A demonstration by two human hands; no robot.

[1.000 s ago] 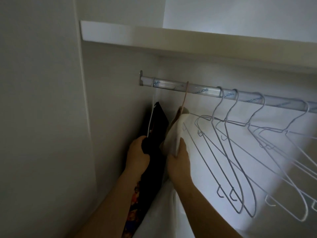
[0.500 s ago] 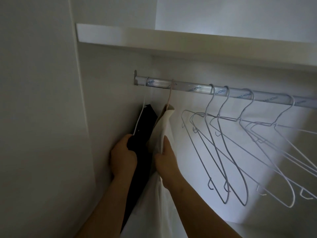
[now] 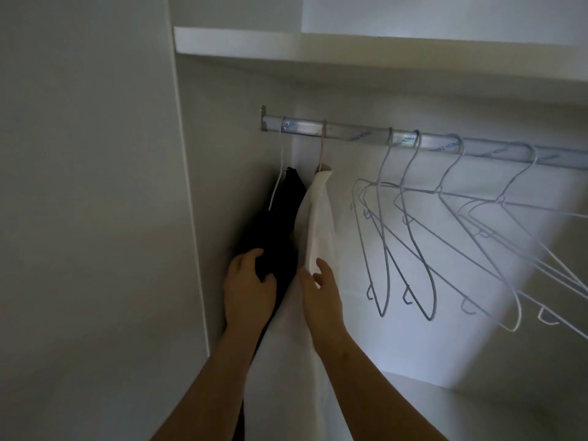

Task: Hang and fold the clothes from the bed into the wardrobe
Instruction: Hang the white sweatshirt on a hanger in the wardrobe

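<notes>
Though dim, two garments (image 3: 318,224), four bare hangers (image 3: 439,190).

Both bare arms reach up and forward, side by side. The left forearm (image 3: 206,377) comes up from the bottom edge of the view and leans a little to the right. The left hand (image 3: 249,288) shows its back. Its fingers (image 3: 256,253) and thumb are curled round a fold of the black garment (image 3: 280,218). The right forearm (image 3: 366,377) comes up from the bottom and leans to the left. The right hand (image 3: 321,291) is just beside the left hand but does not touch it. Its fingers (image 3: 323,265) are nearly straight and loose, and they touch the edge of the white garment (image 3: 318,224).
</notes>
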